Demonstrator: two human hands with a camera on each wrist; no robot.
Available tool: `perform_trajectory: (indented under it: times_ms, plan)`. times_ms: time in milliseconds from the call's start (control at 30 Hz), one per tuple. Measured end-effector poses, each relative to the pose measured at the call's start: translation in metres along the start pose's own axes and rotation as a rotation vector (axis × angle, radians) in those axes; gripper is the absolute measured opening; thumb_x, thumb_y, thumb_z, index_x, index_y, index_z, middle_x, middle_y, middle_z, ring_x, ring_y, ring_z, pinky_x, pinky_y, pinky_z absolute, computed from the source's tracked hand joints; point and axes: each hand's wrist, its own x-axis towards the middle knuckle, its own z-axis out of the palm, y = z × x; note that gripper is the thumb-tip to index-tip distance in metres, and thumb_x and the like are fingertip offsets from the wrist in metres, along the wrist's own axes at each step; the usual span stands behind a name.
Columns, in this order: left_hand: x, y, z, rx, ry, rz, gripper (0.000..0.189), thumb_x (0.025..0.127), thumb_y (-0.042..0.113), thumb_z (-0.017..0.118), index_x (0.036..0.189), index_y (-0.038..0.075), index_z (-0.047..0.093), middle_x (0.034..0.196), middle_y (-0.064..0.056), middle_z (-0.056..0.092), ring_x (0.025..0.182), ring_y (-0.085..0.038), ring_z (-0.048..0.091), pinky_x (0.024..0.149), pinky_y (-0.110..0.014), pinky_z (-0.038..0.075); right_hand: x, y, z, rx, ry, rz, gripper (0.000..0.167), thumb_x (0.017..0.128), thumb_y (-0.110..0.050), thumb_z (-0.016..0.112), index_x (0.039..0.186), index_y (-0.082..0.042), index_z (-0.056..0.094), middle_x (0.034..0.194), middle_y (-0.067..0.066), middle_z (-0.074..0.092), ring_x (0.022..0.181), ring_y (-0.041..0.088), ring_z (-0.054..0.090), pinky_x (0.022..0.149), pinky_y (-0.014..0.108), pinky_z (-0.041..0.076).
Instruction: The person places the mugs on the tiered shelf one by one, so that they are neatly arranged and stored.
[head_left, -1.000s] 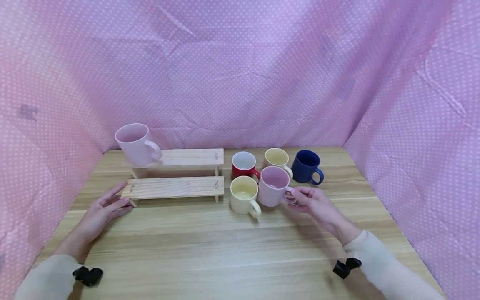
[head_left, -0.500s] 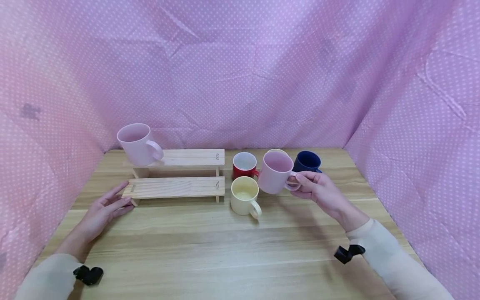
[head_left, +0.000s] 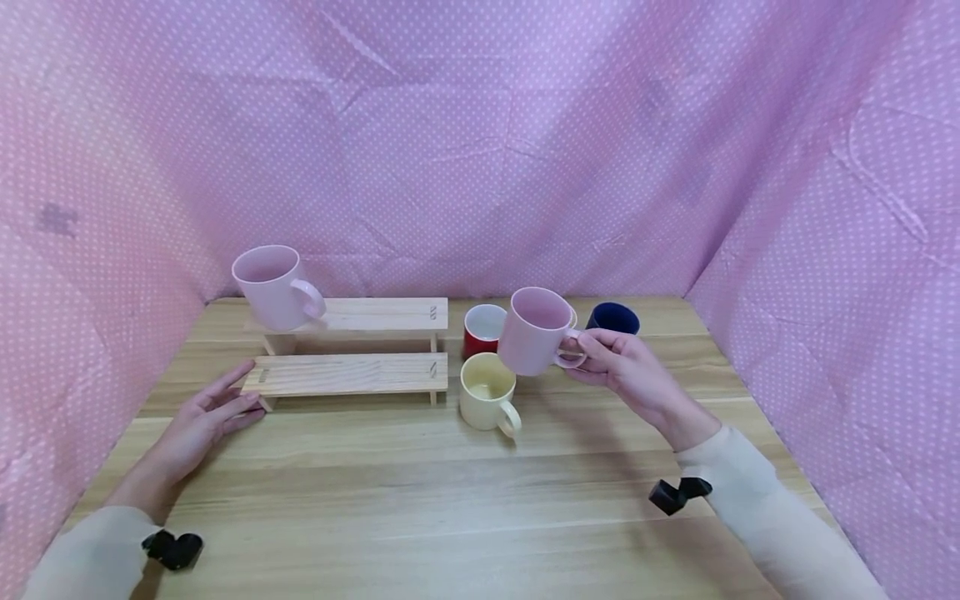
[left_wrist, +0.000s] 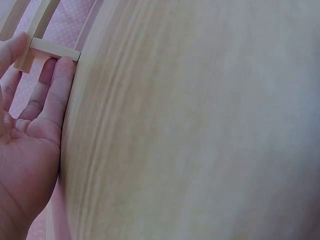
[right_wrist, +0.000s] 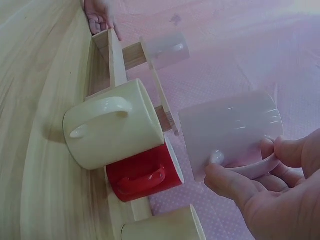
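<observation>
My right hand (head_left: 637,383) pinches the handle of a pink mug (head_left: 527,340), which hangs tilted above the other mugs. In the right wrist view, thumb and fingers close round the handle of this pink mug (right_wrist: 232,132). A pale yellow mug (head_left: 483,406) stands just below it, beside a red mug (head_left: 477,346) with a white inside. My left hand (head_left: 201,429) touches the left end of the lower wooden shelf (head_left: 348,375) with extended fingers. In the left wrist view, its fingertips (left_wrist: 63,65) meet the shelf's leg (left_wrist: 55,49).
Behind the lower shelf is a raised upper shelf (head_left: 386,313), with another pink mug (head_left: 273,292) on its left end. A blue mug (head_left: 613,318) stands at the back right. A second yellow mug (right_wrist: 165,226) is mostly hidden in the head view. Pink dotted cloth (head_left: 480,150) surrounds the wooden table (head_left: 390,517).
My right hand has lifted the pink mug from beside the front yellow mug, then moved it slightly left. It now covers most of the rear yellow mug. The left hand stays put.
</observation>
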Motion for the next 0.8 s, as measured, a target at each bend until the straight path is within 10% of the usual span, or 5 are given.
perform_trajectory:
  times_ms: [800]
  plan:
    - [0.002, -0.002, 0.000, -0.014, 0.002, 0.003, 0.065, 0.105, 0.000, 0.053, 0.162, 0.012, 0.024, 0.120, -0.009, 0.052, 0.105, -0.015, 0.067, 0.098, -0.030, 0.056, 0.096, -0.032, 0.091, 0.006, -0.002, 0.044, 0.038, 0.109, -0.016, 0.051, 0.135, 0.010, 0.055, 0.131, 0.024, 0.062, 0.116, 0.032, 0.064, 0.098, 0.039, 0.059]
